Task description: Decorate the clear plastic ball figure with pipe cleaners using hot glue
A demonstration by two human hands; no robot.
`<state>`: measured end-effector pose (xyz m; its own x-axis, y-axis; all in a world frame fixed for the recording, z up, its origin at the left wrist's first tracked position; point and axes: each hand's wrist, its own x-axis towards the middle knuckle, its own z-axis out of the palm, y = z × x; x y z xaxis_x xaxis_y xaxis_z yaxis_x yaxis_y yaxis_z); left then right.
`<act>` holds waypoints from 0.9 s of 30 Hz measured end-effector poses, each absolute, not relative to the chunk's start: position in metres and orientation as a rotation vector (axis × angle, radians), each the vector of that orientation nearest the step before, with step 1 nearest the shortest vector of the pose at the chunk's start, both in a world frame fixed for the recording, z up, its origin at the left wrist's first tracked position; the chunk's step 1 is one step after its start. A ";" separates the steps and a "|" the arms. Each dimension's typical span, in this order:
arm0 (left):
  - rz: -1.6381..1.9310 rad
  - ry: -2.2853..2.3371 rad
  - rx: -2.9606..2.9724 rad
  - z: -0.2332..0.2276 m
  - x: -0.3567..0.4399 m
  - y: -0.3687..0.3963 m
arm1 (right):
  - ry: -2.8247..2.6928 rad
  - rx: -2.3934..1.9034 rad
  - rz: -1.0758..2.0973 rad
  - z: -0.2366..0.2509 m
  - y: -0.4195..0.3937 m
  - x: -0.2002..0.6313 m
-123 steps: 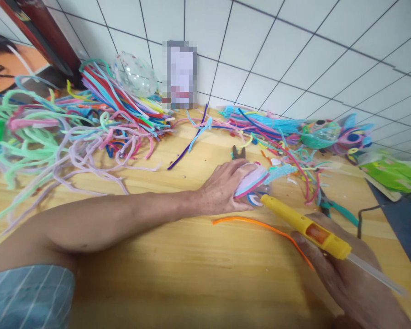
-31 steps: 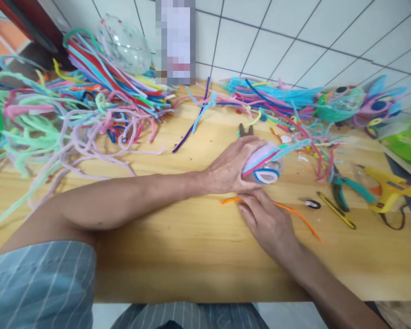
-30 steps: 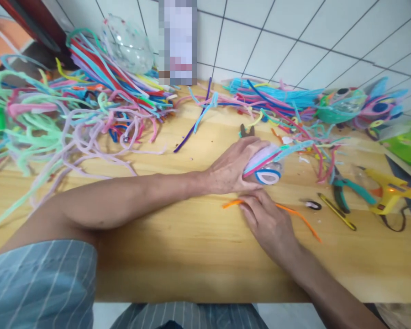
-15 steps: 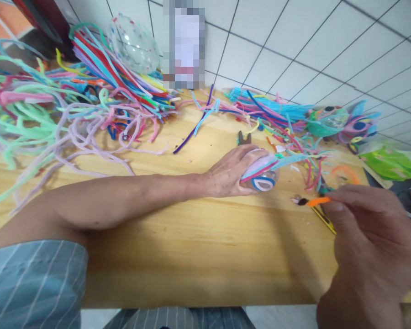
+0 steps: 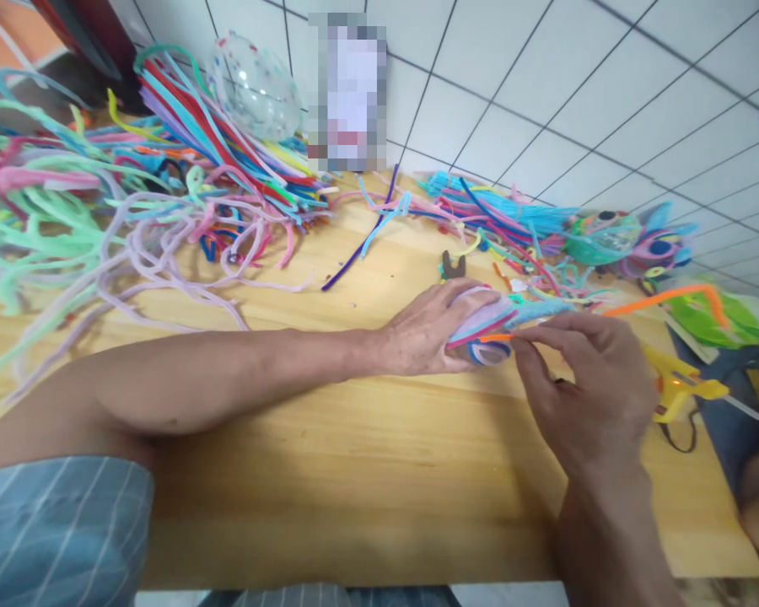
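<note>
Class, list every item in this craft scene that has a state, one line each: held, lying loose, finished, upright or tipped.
left hand: closed around the ball, pressing it on the table.
right hand: pinching the orange pipe cleaner.
wrapped ball: held, partly covered in pipe cleaners.
orange pipe cleaner: lifted, bent, one end at the ball.
glue gun: lying on the table, unheld.
clear ball: bare, resting on the loose pile.
wooden table: scattered with pipe cleaners.
</note>
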<state>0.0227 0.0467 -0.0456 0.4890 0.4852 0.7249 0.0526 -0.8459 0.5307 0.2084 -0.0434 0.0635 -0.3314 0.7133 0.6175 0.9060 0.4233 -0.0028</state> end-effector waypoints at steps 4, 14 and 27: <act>1.306 0.457 2.300 -0.046 0.022 0.046 | -2.162 -1.337 -0.516 0.062 -0.042 0.209; 1.240 0.460 2.257 -0.046 0.022 0.046 | -2.191 -1.353 -0.569 0.057 -0.044 0.211; 1.148 0.420 2.201 -0.034 0.012 0.042 | -2.166 -1.438 -0.460 0.051 -0.045 0.212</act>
<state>0.0119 0.0418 -0.0341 0.5730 0.5309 0.6243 -0.0020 -0.7609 0.6488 0.2117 -0.0451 0.0510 -0.3200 0.7550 0.5724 0.9224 0.3861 0.0065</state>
